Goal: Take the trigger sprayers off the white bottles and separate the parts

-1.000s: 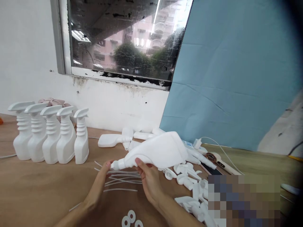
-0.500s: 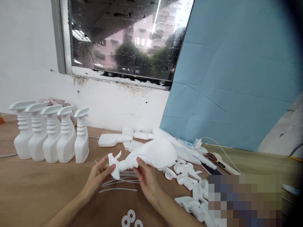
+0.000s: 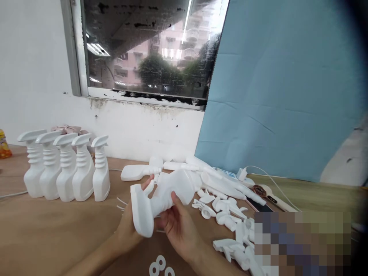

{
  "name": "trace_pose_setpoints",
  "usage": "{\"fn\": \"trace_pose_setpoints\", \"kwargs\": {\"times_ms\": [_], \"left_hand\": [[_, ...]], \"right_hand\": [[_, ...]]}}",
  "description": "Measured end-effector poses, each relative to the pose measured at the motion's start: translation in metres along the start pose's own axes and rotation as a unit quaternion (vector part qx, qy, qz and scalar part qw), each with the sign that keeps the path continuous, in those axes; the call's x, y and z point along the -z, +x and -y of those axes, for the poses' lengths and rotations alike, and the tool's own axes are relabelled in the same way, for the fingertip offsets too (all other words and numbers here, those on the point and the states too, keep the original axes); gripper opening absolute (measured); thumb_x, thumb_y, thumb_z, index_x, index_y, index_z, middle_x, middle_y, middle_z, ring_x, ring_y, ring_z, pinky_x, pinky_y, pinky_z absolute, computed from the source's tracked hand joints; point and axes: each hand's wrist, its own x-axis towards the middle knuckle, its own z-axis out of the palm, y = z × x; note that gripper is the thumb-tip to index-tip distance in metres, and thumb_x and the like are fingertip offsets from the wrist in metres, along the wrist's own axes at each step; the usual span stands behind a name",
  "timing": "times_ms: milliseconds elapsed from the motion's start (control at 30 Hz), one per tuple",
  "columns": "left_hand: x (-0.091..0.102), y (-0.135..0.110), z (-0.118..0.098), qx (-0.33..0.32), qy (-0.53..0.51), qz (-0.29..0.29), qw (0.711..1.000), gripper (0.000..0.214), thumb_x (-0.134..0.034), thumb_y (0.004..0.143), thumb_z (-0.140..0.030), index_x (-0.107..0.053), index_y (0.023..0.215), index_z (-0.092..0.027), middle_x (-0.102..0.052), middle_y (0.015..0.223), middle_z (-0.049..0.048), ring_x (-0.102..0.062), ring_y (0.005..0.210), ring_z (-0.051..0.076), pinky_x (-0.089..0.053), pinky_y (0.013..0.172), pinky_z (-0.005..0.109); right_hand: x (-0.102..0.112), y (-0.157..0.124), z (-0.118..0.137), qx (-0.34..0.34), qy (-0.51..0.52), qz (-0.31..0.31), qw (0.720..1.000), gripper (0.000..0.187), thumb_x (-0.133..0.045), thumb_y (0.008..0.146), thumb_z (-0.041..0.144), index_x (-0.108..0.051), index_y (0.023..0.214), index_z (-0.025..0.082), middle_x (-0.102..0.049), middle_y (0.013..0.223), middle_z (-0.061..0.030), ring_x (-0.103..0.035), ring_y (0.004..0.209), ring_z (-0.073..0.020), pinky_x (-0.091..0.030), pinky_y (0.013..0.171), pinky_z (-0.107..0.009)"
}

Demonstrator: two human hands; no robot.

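A white spray bottle lies tilted between my hands, its trigger head turned toward me at the lower left. My left hand is closed around the head from behind; most of its fingers are hidden, with one fingertip showing above the trigger. Wrapped round the bottle's ribbed neck is my right hand, thumb on top. Thin white tubes lie on the table beneath, largely covered by my hands. Several white ring washers rest nearer to me.
Several upright spray bottles with heads stand in a row at left. Bottles without heads lie behind my hands. Loose trigger heads are heaped at right, near a small handheld fan and a white charger.
The spray bottle has turned so its head faces me more and sits lower and closer. My left hand has shifted from pinching the head's front to behind it. The view moved slightly.
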Motion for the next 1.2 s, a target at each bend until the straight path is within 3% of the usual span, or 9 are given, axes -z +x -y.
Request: {"fn": "trace_pose_setpoints", "kwargs": {"times_ms": [133, 267, 333, 433, 633, 767, 867, 1067, 1200], "left_hand": [[-0.029, 0.026, -0.029, -0.152, 0.007, -0.109, 0.982, 0.061, -0.066, 0.069, -0.032, -0.042, 0.125, -0.027, -0.039, 0.135, 0.007, -0.032, 0.127, 0.031, -0.03, 0.102, 0.048], [-0.033, 0.051, -0.048, -0.048, -0.019, -0.083, 0.995, 0.046, -0.058, 0.074, -0.024, -0.047, 0.118, -0.023, -0.05, 0.125, 0.0065, -0.043, 0.117, 0.026, -0.035, 0.098, 0.043], [-0.022, 0.067, -0.046, 0.0, -0.019, -0.139, 0.99, 0.038, -0.058, 0.072, -0.023, -0.053, 0.11, -0.021, -0.057, 0.116, 0.0047, -0.049, 0.111, 0.025, -0.036, 0.096, 0.041], [0.006, 0.092, -0.036, 0.001, -0.025, -0.25, 0.968, 0.023, -0.054, 0.07, -0.023, -0.061, 0.092, -0.019, -0.064, 0.101, 0.003, -0.054, 0.103, 0.024, -0.037, 0.093, 0.041], [0.069, 0.098, -0.037, -0.048, 0.023, -0.27, 0.961, 0.014, -0.055, 0.067, -0.017, -0.055, 0.053, -0.018, -0.058, 0.055, -0.0028, -0.062, 0.087, 0.022, -0.039, 0.09, 0.036], [0.108, 0.082, -0.05, -0.005, 0.091, -0.253, 0.963, 0.008, -0.057, 0.063, -0.016, -0.063, 0.066, -0.016, -0.067, 0.073, -0.0006, -0.059, 0.088, 0.021, -0.037, 0.092, 0.035], [0.143, 0.071, -0.056, 0.055, 0.164, -0.217, 0.961, 0.009, -0.058, 0.061, -0.022, -0.064, 0.064, -0.017, -0.067, 0.069, -0.0007, -0.059, 0.083, 0.023, -0.04, 0.087, 0.034], [0.231, 0.05, -0.055, 0.199, 0.224, -0.224, 0.927, 0.023, -0.066, 0.052, -0.03, -0.064, 0.073, -0.022, -0.068, 0.084, -0.003, -0.058, 0.091, 0.024, -0.042, 0.085, 0.033], [0.269, 0.033, -0.05, 0.277, 0.229, -0.228, 0.905, 0.035, -0.07, 0.051, -0.038, -0.063, 0.079, -0.019, -0.068, 0.087, -0.0038, -0.056, 0.096, 0.024, -0.041, 0.086, 0.035]], "right_hand": [[-0.009, -0.018, -0.002, -0.085, 0.055, 0.062, 0.993, 0.032, -0.074, 0.066, 0.022, -0.061, 0.094, 0.014, -0.07, 0.085, -0.0019, -0.061, 0.054, -0.0059, -0.052, 0.05, -0.012], [-0.012, -0.021, -0.001, -0.084, 0.004, 0.049, 0.995, 0.03, -0.063, 0.075, 0.041, -0.061, 0.079, 0.012, -0.066, 0.066, -0.0022, -0.062, 0.056, -0.0097, -0.052, 0.054, -0.017], [-0.013, -0.02, 0.002, -0.094, -0.067, 0.041, 0.993, 0.04, -0.052, 0.081, 0.049, -0.059, 0.069, 0.011, -0.06, 0.055, -0.0025, -0.06, 0.051, -0.0128, -0.05, 0.049, -0.022], [-0.015, -0.018, 0.009, -0.123, -0.139, 0.031, 0.982, 0.044, -0.04, 0.087, 0.046, -0.056, 0.064, 0.012, -0.056, 0.05, -0.0017, -0.056, 0.044, -0.012, -0.045, 0.043, -0.022], [-0.017, -0.015, 0.02, -0.089, -0.176, -0.025, 0.98, 0.03, -0.044, 0.086, 0.032, -0.052, 0.064, 0.014, -0.053, 0.048, 0.0021, -0.05, 0.041, -0.0084, -0.038, 0.041, -0.019], [-0.013, -0.013, 0.022, -0.089, -0.191, -0.024, 0.977, 0.025, -0.047, 0.084, 0.028, -0.052, 0.064, 0.015, -0.051, 0.048, 0.0031, -0.049, 0.041, -0.0081, -0.037, 0.042, -0.019], [-0.01, -0.011, 0.022, -0.1, -0.206, -0.011, 0.973, 0.022, -0.049, 0.081, 0.028, -0.052, 0.064, 0.015, -0.052, 0.049, 0.0031, -0.049, 0.042, -0.0078, -0.037, 0.043, -0.019], [-0.011, -0.011, 0.02, -0.131, -0.264, 0.001, 0.956, 0.02, -0.049, 0.078, 0.023, -0.052, 0.061, 0.014, -0.051, 0.047, 0.0035, -0.048, 0.041, -0.0069, -0.035, 0.041, -0.018], [-0.008, -0.012, 0.018, -0.129, -0.284, 0.03, 0.95, 0.016, -0.055, 0.073, 0.025, -0.053, 0.062, 0.014, -0.053, 0.049, 0.0035, -0.049, 0.043, -0.0069, -0.037, 0.041, -0.018]]}}
